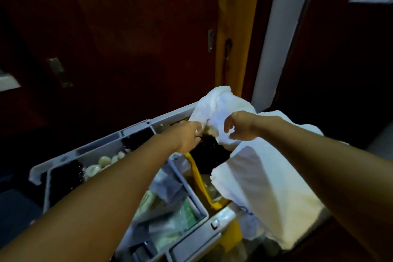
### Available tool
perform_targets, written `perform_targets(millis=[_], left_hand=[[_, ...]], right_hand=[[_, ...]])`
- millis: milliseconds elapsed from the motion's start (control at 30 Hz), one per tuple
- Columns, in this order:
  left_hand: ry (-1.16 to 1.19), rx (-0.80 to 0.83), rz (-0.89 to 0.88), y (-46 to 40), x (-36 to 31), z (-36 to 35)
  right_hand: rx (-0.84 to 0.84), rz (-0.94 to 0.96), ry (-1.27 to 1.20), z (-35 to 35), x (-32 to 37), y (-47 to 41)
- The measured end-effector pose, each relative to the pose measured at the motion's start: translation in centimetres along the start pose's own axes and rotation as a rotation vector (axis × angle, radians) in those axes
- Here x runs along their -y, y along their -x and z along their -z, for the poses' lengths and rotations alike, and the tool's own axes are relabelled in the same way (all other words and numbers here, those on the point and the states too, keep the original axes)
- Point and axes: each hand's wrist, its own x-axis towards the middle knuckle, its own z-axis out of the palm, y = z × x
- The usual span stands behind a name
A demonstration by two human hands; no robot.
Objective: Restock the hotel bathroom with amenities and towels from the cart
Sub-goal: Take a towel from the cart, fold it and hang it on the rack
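While the grey plastic housekeeping cart (187, 185) stands parked against a dark wooden door (127, 38), the person leans over it with both bare arms stretched out. The left hand (187, 134) has its fingers curled, pinching the lower edge of a crumpled white cloth towel (221, 108) at the cart's far end, and the right hand (240, 126) is curled on the same bundle from the other side. A second white cloth (261, 185) hangs over the right forearm and drapes down across the cart's near corner. The tray compartments hold small pale round amenities (104, 161), dark packets (136, 138) and clear-wrapped packets (170, 219); a yellow bag rim (197, 176) shows in the bin. By my judgement the restocking is at an early stage: towels are only being gathered at the cart, the amenities lie untouched, and nothing has reached the bathroom, which is not in sight.
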Motion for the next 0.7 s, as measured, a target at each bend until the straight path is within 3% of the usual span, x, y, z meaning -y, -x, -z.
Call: perform_targets(millis=[200, 500, 700], left_hand=[[0.017, 0.025, -0.080, -3.3, -2.0, -1.2], [0.121, 0.076, -0.008, -8.5, -3.3, -4.4], [0.373, 0.073, 0.083, -12.6, -4.1, -5.7]], right_hand=[[-0.041, -0.067, -0.039, -1.7, -4.0, -0.6], [0.040, -0.073, -0.095, -3.3, -6.4, -3.9], [0.007, 0.000, -0.136, -3.3, -7.8, -6.4]])
